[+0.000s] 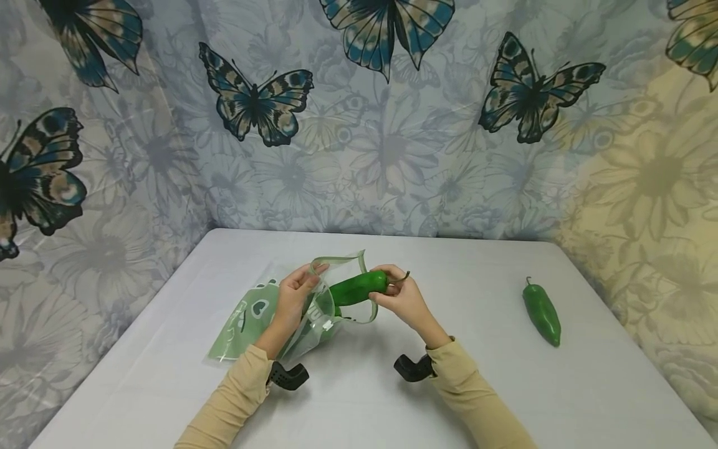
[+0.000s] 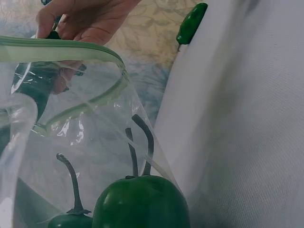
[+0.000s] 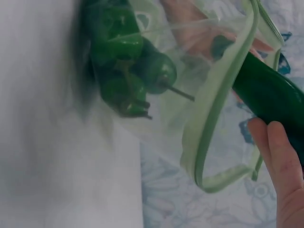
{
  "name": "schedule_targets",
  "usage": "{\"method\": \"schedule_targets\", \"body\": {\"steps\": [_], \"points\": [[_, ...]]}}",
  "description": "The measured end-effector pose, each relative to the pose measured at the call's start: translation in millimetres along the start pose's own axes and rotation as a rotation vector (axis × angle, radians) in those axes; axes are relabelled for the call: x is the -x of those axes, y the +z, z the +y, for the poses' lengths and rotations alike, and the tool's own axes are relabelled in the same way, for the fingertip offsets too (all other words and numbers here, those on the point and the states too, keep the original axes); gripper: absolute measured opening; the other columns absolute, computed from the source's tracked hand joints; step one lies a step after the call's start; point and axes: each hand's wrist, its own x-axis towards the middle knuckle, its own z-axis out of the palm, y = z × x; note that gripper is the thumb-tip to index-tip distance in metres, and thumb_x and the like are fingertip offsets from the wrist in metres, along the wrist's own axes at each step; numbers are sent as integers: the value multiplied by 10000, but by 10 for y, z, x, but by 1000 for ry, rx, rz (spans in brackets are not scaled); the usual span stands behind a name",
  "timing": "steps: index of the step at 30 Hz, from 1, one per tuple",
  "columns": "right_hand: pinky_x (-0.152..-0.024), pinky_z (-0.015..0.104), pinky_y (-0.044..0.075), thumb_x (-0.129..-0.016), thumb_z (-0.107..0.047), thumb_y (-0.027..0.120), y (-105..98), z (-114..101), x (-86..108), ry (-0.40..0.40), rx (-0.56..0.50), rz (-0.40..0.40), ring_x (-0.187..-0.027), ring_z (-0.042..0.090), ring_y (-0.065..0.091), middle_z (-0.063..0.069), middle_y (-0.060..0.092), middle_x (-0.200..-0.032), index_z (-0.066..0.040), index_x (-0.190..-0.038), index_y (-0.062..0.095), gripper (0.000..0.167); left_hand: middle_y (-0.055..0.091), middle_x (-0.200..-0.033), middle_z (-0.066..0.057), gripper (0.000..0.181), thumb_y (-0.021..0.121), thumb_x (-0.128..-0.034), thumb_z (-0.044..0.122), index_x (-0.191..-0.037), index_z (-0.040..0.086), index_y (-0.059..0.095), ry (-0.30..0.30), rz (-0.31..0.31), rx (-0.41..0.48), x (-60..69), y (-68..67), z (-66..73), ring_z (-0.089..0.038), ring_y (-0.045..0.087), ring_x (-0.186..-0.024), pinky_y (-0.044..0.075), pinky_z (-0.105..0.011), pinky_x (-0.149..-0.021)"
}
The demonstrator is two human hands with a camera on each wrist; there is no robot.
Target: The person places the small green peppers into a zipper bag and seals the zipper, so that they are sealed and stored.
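A clear zip bag [image 1: 244, 324] with a green cartoon print leans over the table, its green-rimmed mouth spread wide toward the right. My left hand [image 1: 291, 298] pinches the bag near its rim. In my right hand [image 1: 406, 300] is a long green chili pepper [image 1: 358, 289], gripped at the stem end, its tip inside the bag's mouth. Several green chili peppers [image 3: 116, 42] lie in the bag, their stems toward the opening; the left wrist view shows a large one [image 2: 142, 204] up close. Part of the left hand is hidden behind the bag in the right wrist view.
Another green chili pepper [image 1: 542, 315] lies alone on the right side of the white table [image 1: 471, 274]. Butterfly-patterned cloth [image 1: 387, 162] hangs behind and beside the table. Black wrist devices [image 1: 288, 376] sit at both cuffs.
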Motion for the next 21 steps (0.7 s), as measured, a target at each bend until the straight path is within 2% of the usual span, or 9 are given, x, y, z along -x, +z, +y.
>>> {"method": "schedule_targets", "body": {"steps": [4, 8, 11, 15, 17, 21], "points": [[-670, 288, 509, -768, 98, 609, 82, -4, -41, 21, -22, -29, -801, 240, 616, 201, 501, -1036, 88, -1135, 490, 386, 631, -1057, 19, 260, 639, -816, 261, -1047, 140, 637, 4, -3, 3, -2, 7, -9, -193, 451, -1156, 283, -392, -990], [-679, 306, 511, -766, 79, 623, 173, -7, -79, 24, -31, -49, -785, 250, 618, 192, 484, -1061, 79, -1126, 504, 379, 631, -1057, 17, 301, 642, -811, 280, -1070, 127, 628, 10, 4, -15, -5, 7, -12, -196, 447, -1158, 244, -469, -992], [-678, 319, 512, -759, 73, 635, 220, -19, -81, 18, -18, -40, -774, 272, 619, 192, 490, -1046, 79, -1109, 514, 371, 630, -1058, 21, 286, 629, -830, 242, -1085, 113, 621, 9, 3, -27, 1, 0, -14, -189, 448, -1157, 228, -500, -989], [-685, 316, 511, -753, 93, 636, 238, -21, -66, 28, -10, -18, -801, 292, 614, 186, 502, -1035, 85, -1108, 521, 373, 632, -1051, 15, 270, 623, -838, 192, -1088, 92, 617, 20, 5, -18, 5, -7, -14, -193, 463, -1142, 251, -479, -986], [-691, 318, 511, -754, 111, 625, 252, -100, -52, 46, -2, -10, -830, 324, 606, 197, 504, -1032, 101, -1117, 516, 379, 634, -1049, 12, 275, 636, -829, 206, -1081, 98, 624, 33, 3, -21, -1, -8, -14, -193, 475, -1131, 280, -438, -983], [-701, 315, 508, -756, 132, 607, 285, -248, -27, 76, 10, -3, -851, 356, 596, 212, 495, -1024, 140, -1141, 463, 412, 633, -1052, 9, 283, 654, -814, 239, -1071, 123, 634, 58, -18, -39, -8, -7, 9, -193, 494, -1109, 270, -498, -966]]}}
